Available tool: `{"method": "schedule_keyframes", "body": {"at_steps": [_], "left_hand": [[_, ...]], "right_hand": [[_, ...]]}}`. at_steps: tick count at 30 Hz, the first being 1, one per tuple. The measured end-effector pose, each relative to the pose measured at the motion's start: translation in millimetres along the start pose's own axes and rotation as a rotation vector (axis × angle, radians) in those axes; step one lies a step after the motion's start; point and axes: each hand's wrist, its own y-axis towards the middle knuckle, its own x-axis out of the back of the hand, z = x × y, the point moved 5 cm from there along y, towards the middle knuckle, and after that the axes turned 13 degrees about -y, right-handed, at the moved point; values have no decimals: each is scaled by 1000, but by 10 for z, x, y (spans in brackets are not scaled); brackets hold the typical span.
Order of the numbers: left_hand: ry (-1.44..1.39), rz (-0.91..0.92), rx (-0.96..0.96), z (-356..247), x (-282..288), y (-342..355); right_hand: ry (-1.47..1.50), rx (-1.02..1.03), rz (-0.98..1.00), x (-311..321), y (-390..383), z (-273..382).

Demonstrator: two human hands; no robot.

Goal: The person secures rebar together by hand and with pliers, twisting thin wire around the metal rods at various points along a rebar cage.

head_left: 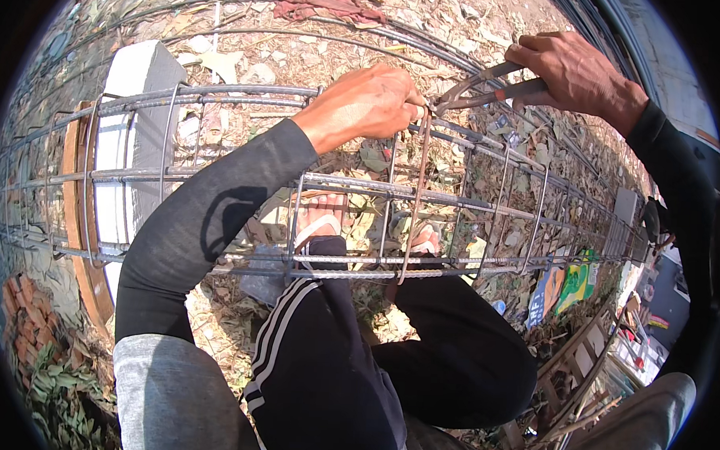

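Pincers (pixel 477 100) are in R grip (pixel 575 78), nr L grip (pixel 366 104).

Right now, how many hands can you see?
2: the left hand is at the steel cage; the right hand holds the pincers.

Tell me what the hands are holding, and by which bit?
The right hand holds pincers by the handles. The left hand curls at the cage; whether it holds anything is unclear.
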Motion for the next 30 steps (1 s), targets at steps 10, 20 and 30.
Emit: {"method": "schedule_keyframes", "body": {"at_steps": [10, 20, 30], "left_hand": [[5, -67, -82, 22, -20, -28], [24, -58, -172, 101, -80, 11], [-4, -17, -38, 34, -25, -13]], "right_hand": [[169, -111, 150, 267, 15, 120], [541, -351, 974, -11, 71, 9], [-393, 173, -286, 121, -108, 45]]}}
